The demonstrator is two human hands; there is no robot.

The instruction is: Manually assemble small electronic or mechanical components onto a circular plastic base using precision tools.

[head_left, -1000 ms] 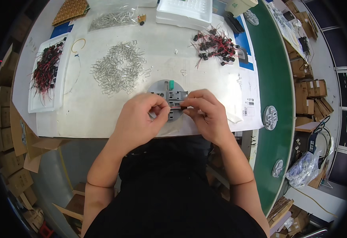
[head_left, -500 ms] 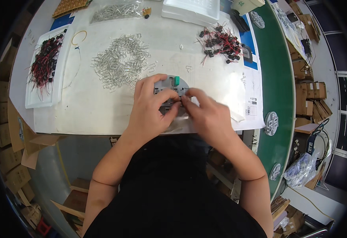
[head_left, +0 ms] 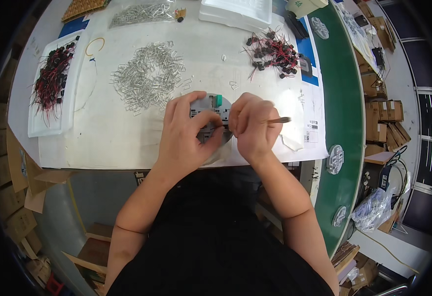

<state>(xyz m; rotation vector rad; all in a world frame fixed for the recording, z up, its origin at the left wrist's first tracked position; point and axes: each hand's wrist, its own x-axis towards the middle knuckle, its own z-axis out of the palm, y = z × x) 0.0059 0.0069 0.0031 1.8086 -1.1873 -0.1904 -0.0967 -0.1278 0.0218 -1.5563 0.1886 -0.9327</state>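
At the front of the table, my left hand [head_left: 184, 133] curls round a round grey plastic part [head_left: 207, 103] and steadies it. A green block [head_left: 218, 100] sits near the part's far edge, with dark slots below it. My right hand [head_left: 255, 123] is closed at the part's right side, its fingertips close to my left thumb and forefinger. Out of the right fist, pointing right, sticks the end of a slim brownish tool [head_left: 284, 120]. Its working end is hidden by my fingers, so its kind cannot be told.
Loose bent metal clips [head_left: 149, 76] lie in a heap at left, with a bag of clips [head_left: 142, 16] behind. A white tray [head_left: 71, 111] holds black parts with red wires; more wired parts [head_left: 272, 52] lie at right. More grey round parts [head_left: 335, 159] lie on the green strip.
My right hand has turned and closed into a fist, and the tool's end now shows out of it. The left hand keeps its hold on the grey part.
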